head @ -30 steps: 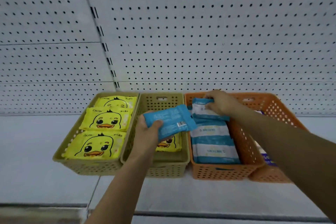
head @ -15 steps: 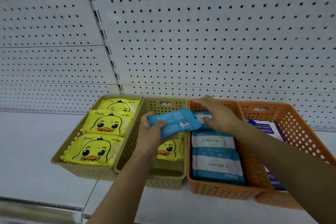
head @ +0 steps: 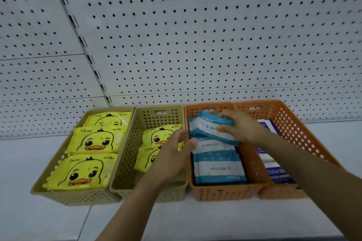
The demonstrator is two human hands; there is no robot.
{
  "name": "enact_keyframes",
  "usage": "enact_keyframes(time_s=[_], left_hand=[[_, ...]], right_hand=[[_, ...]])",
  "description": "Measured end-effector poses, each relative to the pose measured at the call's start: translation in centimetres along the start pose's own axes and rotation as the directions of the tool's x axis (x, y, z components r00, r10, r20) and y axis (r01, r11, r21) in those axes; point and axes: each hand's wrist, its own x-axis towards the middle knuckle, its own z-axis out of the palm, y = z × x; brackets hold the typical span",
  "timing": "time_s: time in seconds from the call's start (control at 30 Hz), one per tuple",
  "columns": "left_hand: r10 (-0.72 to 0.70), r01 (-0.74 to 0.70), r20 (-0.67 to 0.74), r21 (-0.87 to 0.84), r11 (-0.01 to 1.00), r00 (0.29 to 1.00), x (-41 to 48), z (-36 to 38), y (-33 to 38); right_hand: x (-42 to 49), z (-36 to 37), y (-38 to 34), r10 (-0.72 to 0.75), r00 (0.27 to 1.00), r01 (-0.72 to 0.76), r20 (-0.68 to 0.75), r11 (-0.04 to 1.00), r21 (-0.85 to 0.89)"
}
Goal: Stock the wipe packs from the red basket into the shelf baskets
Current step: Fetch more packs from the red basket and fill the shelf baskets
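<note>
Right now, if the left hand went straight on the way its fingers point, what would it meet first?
Probably the tilted blue wipe pack that the right hand grips in the orange basket. The open left hand points up and right toward it. Depth is unclear, so the basket's rim could come first.

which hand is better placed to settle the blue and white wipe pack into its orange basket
Right. The right hand grips the blue and white plastic wipe pack over the orange perforated plastic basket holding matching packs; the left hand hangs open, empty, beside it.
</note>
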Motion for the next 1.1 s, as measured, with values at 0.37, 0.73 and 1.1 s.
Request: enact_keyframes(time_s=[0.37, 0.73, 1.1], left_hand=[[0.103, -0.226, 0.308, 0.401, 0.888, 0.946, -2.3, 0.0, -2.7], [0.124, -0.289, 0.345, 0.483, 0.827, 0.930, -2.6, -0.4, -4.0], [0.326, -0.454, 0.317, 0.654, 0.605, 0.891, -3.8, -0.6, -4.8]], right_hand=[[0.9, 3.2, -2.2, -0.008, 0.995, 0.056, 0.096, 0.859, -0.508], [-2.3, 5.5, -3.6, 0.085, 0.966, -0.062, 0.242, 0.993, -0.102], [-12.8, 9.1, -11.1, 0.302, 0.912, -0.363, -0.278, 0.910, -0.202]])
